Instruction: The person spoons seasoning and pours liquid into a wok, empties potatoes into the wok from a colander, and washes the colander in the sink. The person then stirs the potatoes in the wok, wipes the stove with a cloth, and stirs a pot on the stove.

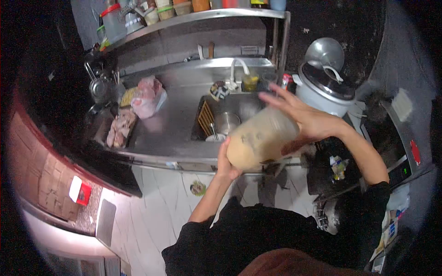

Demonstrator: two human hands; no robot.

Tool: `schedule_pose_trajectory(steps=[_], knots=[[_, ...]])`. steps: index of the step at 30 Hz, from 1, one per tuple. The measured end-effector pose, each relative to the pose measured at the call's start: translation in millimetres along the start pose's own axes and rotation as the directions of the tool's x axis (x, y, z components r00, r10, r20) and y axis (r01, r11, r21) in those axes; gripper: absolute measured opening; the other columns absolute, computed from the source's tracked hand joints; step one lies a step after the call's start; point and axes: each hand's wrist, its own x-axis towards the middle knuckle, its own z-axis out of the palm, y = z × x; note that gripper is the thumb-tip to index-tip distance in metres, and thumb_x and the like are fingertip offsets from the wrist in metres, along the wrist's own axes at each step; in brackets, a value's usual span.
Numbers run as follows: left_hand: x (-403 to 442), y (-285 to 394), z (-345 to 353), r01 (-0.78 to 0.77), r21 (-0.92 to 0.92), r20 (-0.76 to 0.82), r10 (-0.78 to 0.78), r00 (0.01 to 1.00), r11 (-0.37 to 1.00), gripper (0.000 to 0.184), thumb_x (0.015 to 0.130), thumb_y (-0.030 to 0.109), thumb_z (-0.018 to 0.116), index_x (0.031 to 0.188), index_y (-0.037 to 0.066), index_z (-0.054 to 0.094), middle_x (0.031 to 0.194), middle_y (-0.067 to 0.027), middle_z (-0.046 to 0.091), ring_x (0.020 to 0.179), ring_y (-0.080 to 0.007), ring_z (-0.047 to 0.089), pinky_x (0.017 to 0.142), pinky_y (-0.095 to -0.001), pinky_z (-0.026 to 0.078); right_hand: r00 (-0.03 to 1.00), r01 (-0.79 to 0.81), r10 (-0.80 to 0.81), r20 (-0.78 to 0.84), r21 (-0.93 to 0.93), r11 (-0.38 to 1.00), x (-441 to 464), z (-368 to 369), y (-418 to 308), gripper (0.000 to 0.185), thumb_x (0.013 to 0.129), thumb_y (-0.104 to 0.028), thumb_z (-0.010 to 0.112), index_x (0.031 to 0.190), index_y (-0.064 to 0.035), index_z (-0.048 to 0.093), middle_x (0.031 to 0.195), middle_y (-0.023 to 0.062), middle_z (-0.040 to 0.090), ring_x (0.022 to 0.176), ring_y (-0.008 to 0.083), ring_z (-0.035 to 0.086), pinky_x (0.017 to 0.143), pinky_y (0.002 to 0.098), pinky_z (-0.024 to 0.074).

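A large see-through plastic container (264,138) is tilted in front of my body, its lower end toward the left. Pale yellow contents fill much of that lower end; I cannot tell exactly what they are. My left hand (226,164) cups the low end, with the thumb along its side. At the raised end, my right hand (315,120) presses its palm against the container. Its upper fingers are stretched out and slightly blurred, while its lower part is in shadow beneath the container. Any lid is hidden by the right hand.
Beyond the container lies a steel sink (251,103) with a pot (227,123) and a faucet (233,73). Raw meat (121,129) and a bagged pink bundle (148,97) sit on the left counter. A large rice cooker (327,87) stands right. Jars line the shelf (207,17).
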Motion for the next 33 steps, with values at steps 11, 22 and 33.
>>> schedule_pose_trajectory(steps=[11,22,33], knots=[[106,111,-46,-0.147,0.173,-0.106,0.167,0.980,0.974,0.051,0.084,0.044,0.048,0.118,0.006,0.047,0.109,-0.0102,0.056,0.096,-0.0257,0.057,0.081,-0.0405,0.049,0.550,-0.833,0.597,0.584,0.433,0.344,145,-22,90,0.096,0.072,-0.079,0.022,0.129,-0.0031,0.037,0.105,0.0243,0.056,0.094,0.0273,0.059,0.042,0.0304,0.0503],[134,150,-46,-0.064,0.067,-0.265,0.080,0.961,0.996,0.057,0.081,0.052,0.047,0.115,0.006,0.049,0.107,-0.0088,0.058,0.094,-0.0229,0.058,0.081,-0.0398,0.048,0.862,-0.498,0.486,0.143,0.413,0.763,189,-30,89,0.055,0.089,-0.048,0.038,0.123,-0.0043,0.045,0.095,0.0161,0.063,0.086,0.0286,0.062,0.075,0.0348,0.0496],[181,225,-24,-0.118,-0.157,0.209,0.149,0.966,0.981,0.077,0.075,0.060,0.043,0.133,0.011,0.029,0.130,-0.0180,0.037,0.112,-0.0459,0.041,0.080,-0.0652,0.038,0.868,-0.440,0.460,0.186,0.717,0.541,158,-7,127,0.035,0.089,-0.027,0.053,0.115,-0.0050,0.055,0.093,0.0071,0.063,0.068,0.0111,0.061,0.052,0.0220,0.0485]])
